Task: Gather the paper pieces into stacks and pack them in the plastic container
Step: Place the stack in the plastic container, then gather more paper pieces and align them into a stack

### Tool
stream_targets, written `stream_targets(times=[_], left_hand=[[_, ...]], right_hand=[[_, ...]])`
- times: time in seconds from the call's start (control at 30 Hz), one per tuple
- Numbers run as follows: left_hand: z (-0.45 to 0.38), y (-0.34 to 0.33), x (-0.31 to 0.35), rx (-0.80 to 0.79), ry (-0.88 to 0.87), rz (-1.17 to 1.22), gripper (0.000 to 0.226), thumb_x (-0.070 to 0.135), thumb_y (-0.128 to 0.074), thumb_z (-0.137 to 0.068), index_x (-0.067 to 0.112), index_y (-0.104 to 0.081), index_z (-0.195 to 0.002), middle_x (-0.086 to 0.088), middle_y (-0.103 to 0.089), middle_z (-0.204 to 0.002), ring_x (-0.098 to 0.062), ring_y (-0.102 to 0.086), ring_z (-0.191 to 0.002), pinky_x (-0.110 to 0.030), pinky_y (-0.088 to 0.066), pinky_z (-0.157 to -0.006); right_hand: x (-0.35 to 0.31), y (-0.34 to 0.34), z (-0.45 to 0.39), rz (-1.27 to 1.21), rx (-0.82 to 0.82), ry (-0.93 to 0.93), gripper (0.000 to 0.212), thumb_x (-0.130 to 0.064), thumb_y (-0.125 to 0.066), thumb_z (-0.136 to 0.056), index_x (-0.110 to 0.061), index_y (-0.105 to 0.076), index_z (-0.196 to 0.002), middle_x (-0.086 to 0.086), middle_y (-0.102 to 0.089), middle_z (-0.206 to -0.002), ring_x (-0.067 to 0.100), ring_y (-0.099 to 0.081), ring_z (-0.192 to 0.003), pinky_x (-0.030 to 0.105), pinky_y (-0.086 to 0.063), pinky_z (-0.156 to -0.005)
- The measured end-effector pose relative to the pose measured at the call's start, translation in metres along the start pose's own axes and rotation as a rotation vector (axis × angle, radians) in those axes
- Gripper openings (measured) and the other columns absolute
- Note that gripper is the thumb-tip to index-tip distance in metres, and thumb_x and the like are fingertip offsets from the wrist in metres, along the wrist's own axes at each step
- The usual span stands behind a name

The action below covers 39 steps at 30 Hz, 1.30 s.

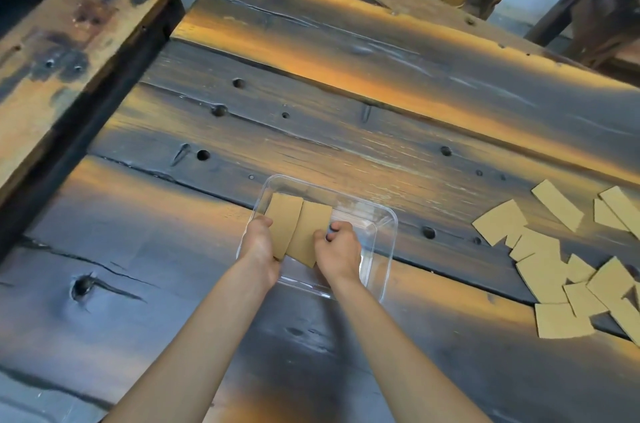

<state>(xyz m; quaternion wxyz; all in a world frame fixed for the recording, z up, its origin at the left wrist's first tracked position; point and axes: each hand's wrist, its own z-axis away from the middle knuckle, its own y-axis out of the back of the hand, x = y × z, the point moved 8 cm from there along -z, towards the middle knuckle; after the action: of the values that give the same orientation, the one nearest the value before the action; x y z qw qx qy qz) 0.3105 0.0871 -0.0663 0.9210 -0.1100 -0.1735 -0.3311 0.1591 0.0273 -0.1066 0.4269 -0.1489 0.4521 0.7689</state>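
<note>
Two hands in clear container (384,249), left hand (259,246) and right hand (341,249) gripping brown paper stacks (298,225)

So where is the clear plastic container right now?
The clear plastic container sits low-centre on the dark wooden table, left of the loose brown paper pieces, under both hands.

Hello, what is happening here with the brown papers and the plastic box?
A person is packing brown paper pieces into a clear plastic container on a dark wooden table. The left hand holds one stack and the right hand steadies a second stack beside it, both inside the container. Many loose pieces lie scattered on the table to the right, not yet gathered.
</note>
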Motion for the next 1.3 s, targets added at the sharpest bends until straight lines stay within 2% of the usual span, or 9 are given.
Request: stream_targets(times=[0.17, 0.3, 0.43, 0.63, 0.73, 0.8, 0.9, 1.07, 1.3], left_hand=[[0.006, 0.001, 0.003, 0.022, -0.032, 0.021, 0.025, 0.028, -0.045, -0.094, 0.013, -0.057, -0.111, -0.010, -0.064, -0.088, -0.026, -0.059, -0.073, -0.032, -0.047, -0.061], [0.009, 0.000, 0.003, 0.009, -0.030, 0.036, 0.021, 0.029, -0.047, -0.091, 0.014, -0.057, -0.102, -0.009, -0.062, -0.086, -0.026, -0.057, -0.073, -0.033, -0.047, -0.074], [0.018, 0.001, 0.009, -0.016, -0.021, 0.005, 0.015, 0.025, -0.044, -0.093, 0.014, -0.053, -0.092, -0.012, -0.056, -0.091, -0.028, -0.052, -0.083, -0.042, -0.040, -0.087], [0.063, -0.016, 0.034, -0.156, -0.126, -0.166, 0.021, 0.023, -0.042, -0.094, 0.005, -0.053, -0.090, -0.011, -0.059, -0.081, -0.023, -0.057, -0.050, -0.025, -0.047, -0.053], [0.078, -0.038, 0.041, -0.130, -0.311, -0.354, 0.054, 0.029, -0.047, -0.093, 0.005, -0.045, -0.141, -0.003, -0.060, -0.120, -0.022, -0.054, -0.070, -0.027, -0.041, -0.068], [0.089, -0.062, 0.048, -0.037, -0.588, -0.619, 0.050, 0.027, -0.043, -0.096, 0.011, -0.043, -0.143, -0.003, -0.056, -0.123, -0.027, -0.053, -0.092, -0.029, -0.035, -0.072], [0.098, -0.109, 0.036, 0.026, -0.841, -0.884, 0.066, 0.039, -0.040, -0.093, 0.019, -0.023, -0.153, 0.000, -0.025, -0.161, -0.024, -0.025, -0.146, -0.042, -0.027, -0.113], [0.081, -0.186, -0.015, -0.041, -0.983, -1.268, 0.079, 0.044, -0.040, -0.097, 0.013, 0.001, -0.156, -0.006, 0.001, -0.166, -0.027, 0.002, -0.152, -0.047, -0.006, -0.123], [0.068, -0.258, -0.072, -0.041, -1.161, -1.622, 0.082, 0.046, -0.041, -0.097, 0.010, 0.003, -0.156, -0.010, 0.006, -0.165, -0.033, 0.012, -0.151, -0.044, 0.002, -0.122]], right_hand=[[0.008, 0.009, 0.002, -0.106, -0.083, -0.025, 0.033, -0.035, -0.057, -0.097, -0.019, -0.055, -0.125, -0.005, -0.069, -0.099, 0.018, -0.063, -0.095, 0.028, -0.043, -0.083], [0.008, 0.014, 0.008, -0.180, -0.126, -0.017, 0.025, -0.038, -0.055, -0.097, -0.021, -0.058, -0.115, -0.013, -0.065, -0.083, 0.014, -0.064, -0.087, 0.019, -0.043, -0.069], [-0.002, 0.024, 0.017, -0.185, -0.145, 0.050, 0.020, -0.037, -0.053, -0.097, -0.025, -0.062, -0.110, -0.006, -0.071, -0.102, 0.015, -0.065, -0.095, 0.017, -0.044, -0.071], [-0.026, 0.086, 0.029, -0.243, -0.059, 0.276, 0.021, -0.024, -0.053, -0.098, -0.036, -0.065, -0.086, -0.004, -0.074, -0.090, 0.018, -0.071, -0.092, 0.037, -0.057, -0.089], [-0.027, 0.138, 0.030, -0.280, 0.064, 0.354, 0.020, -0.023, -0.053, -0.099, -0.027, -0.072, -0.093, -0.009, -0.072, -0.089, 0.012, -0.069, -0.088, 0.027, -0.054, -0.084], [-0.019, 0.169, 0.030, -0.249, 0.139, 0.377, 0.023, -0.027, -0.052, -0.101, -0.019, -0.074, -0.104, -0.010, -0.071, -0.093, 0.006, -0.064, -0.090, 0.021, -0.048, -0.081], [0.004, 0.208, 0.025, -0.191, 0.206, 0.370, 0.034, -0.035, -0.048, -0.105, -0.015, -0.068, -0.123, -0.003, -0.071, -0.118, 0.011, -0.061, -0.111, 0.029, -0.046, -0.098], [0.071, 0.254, 0.009, -0.049, 0.230, 0.307, 0.050, -0.043, -0.043, -0.105, -0.020, -0.047, -0.149, 0.000, -0.048, -0.155, 0.018, -0.035, -0.146, 0.035, -0.027, -0.119], [0.168, 0.314, -0.035, 0.227, 0.188, 0.195, 0.070, -0.042, -0.053, -0.100, -0.021, -0.024, -0.160, 0.004, -0.016, -0.170, 0.022, -0.012, -0.157, 0.038, -0.013, -0.127]])
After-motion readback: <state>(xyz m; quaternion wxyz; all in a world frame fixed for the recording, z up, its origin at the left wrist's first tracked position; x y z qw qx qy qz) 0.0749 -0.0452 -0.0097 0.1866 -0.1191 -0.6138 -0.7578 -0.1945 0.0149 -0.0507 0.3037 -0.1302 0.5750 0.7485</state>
